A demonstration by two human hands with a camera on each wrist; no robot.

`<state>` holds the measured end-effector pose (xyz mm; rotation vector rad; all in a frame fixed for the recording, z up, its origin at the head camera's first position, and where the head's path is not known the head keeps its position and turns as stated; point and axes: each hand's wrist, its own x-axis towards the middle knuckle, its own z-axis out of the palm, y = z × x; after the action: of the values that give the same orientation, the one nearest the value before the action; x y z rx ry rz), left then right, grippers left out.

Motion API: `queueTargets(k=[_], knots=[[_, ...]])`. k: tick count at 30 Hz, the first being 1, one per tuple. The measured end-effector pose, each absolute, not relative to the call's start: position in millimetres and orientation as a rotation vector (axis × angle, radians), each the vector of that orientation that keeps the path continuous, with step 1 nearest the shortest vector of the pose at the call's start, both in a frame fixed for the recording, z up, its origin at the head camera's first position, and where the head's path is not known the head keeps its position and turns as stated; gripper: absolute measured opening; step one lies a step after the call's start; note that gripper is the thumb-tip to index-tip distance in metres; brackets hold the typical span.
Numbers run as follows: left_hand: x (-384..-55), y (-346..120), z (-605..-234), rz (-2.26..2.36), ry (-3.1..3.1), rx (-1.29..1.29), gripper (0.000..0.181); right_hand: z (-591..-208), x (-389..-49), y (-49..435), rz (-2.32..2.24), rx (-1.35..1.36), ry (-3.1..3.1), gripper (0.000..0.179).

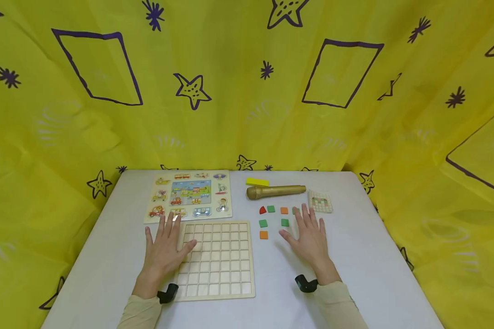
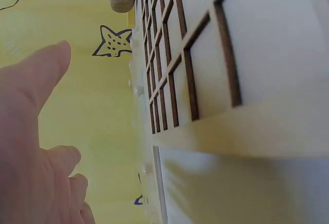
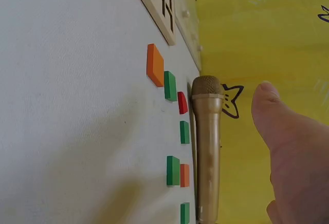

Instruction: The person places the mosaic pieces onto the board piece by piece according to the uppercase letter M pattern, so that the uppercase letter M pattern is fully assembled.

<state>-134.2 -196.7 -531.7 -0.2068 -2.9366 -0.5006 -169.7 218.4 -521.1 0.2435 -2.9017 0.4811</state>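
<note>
My left hand is spread with straight fingers over the left side of a wooden grid board, whose squares hold no pieces. In the left wrist view the thumb and fingers are apart from the grid board. Spread likewise, my right hand hovers to the right of several small tiles, holding nothing. Among them are an orange tile, a green tile and a red rounded piece. One green tile is partly hidden behind the right fingertips.
A vehicle picture puzzle lies behind the grid board. Toward the back lie a gold microphone and a yellow block. A card with a grid pattern is at the right. Yellow curtains surround the white table.
</note>
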Motion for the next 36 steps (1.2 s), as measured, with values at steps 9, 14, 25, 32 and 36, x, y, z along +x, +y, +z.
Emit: queueTargets(k=[9, 14, 25, 32, 36], knots=[[-126, -208, -538, -0.586, -2.951, -0.187, 0.101, -522, -177, 207, 0.493, 0.285, -2.925, 0.089], [-116, -215, -543, -0.68, -2.953, -0.182, 0.103, -522, -181, 200, 0.599, 0.335, -2.919, 0.086], [-95, -221, -550, -0.907, -3.004, -0.185, 0.116, -528, -200, 186, 0.988, 0.529, -2.882, 0.068], [-88, -221, -554, -0.978, -3.045, -0.232, 0.125, -532, -224, 179, 1.039, 0.511, -2.847, 0.051], [-86, -222, -555, -0.998, -3.067, -0.262, 0.131, -531, -239, 173, 1.021, 0.482, -2.884, 0.046]])
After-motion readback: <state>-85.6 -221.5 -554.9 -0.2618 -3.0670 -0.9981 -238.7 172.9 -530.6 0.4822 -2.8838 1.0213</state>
